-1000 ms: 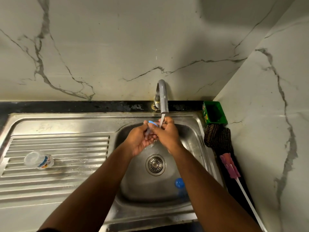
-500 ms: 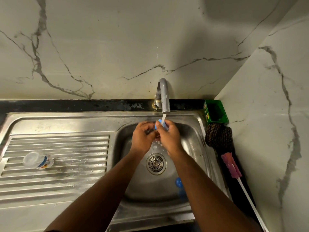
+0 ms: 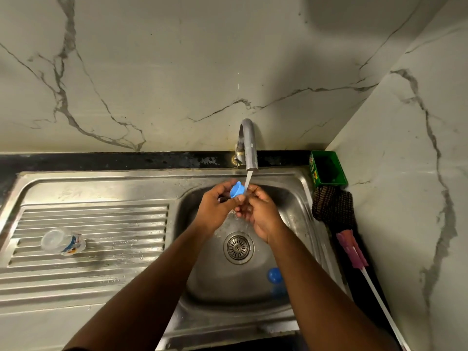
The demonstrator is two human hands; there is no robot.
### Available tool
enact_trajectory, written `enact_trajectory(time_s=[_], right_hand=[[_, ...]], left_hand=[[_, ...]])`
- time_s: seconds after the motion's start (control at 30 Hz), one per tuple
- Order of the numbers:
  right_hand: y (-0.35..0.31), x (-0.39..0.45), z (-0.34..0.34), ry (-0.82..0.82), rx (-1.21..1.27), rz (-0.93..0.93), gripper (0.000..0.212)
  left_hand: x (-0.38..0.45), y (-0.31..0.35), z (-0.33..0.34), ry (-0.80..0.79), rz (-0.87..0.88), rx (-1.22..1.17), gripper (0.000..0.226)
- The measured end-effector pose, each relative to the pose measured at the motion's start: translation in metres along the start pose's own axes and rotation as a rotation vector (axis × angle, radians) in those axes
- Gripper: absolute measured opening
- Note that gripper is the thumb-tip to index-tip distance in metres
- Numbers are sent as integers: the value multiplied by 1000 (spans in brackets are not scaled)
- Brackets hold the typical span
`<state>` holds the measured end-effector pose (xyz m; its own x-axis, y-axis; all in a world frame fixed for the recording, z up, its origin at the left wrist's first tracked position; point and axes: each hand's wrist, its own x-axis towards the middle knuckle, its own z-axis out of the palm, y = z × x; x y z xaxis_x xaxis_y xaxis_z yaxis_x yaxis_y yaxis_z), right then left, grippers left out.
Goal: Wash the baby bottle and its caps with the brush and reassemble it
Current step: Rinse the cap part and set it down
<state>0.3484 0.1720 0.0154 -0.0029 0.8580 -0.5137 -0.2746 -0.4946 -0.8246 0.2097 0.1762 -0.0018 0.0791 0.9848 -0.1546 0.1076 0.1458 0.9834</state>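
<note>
Over the sink basin (image 3: 298, 198), under the water running from the grey tap (image 3: 249, 145), the left hand (image 3: 217, 207) pinches a small blue cap (image 3: 237, 190) at its fingertips. The right hand (image 3: 260, 214) sits just beside it in the stream, fingers loosely curled with nothing visibly held. A second blue cap (image 3: 274, 275) lies on the basin floor near its front right corner. The clear baby bottle (image 3: 63, 241) lies on its side at the left end of the ribbed drainboard (image 3: 114, 224). The pink bottle brush (image 3: 353, 250) rests along the sink's right edge.
</note>
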Motion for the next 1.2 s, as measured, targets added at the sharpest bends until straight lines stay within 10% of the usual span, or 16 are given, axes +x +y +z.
enact_trajectory(time_s=[0.33, 0.47, 0.63, 0.93, 1.03, 1.2], right_hand=[[4, -6, -5, 101, -154, -146, 67], [9, 5, -9, 234, -380, -297, 56], [20, 2, 0, 333, -523, -424, 70], [43, -11, -8, 390, -317, -365, 54], [52, -18, -20, 405, -270, -335, 47], [43, -32, -33, 386, -278, -310, 47]], left_hand=[[5, 10, 11, 30, 76, 220, 70], [7, 0, 0, -150, 93, 235, 61], [28, 22, -3, 166, -63, 72, 38], [48, 57, 50, 30, -251, 16, 30], [48, 40, 59, 306, -49, 30, 62], [54, 43, 64, 150, -236, 60, 61]])
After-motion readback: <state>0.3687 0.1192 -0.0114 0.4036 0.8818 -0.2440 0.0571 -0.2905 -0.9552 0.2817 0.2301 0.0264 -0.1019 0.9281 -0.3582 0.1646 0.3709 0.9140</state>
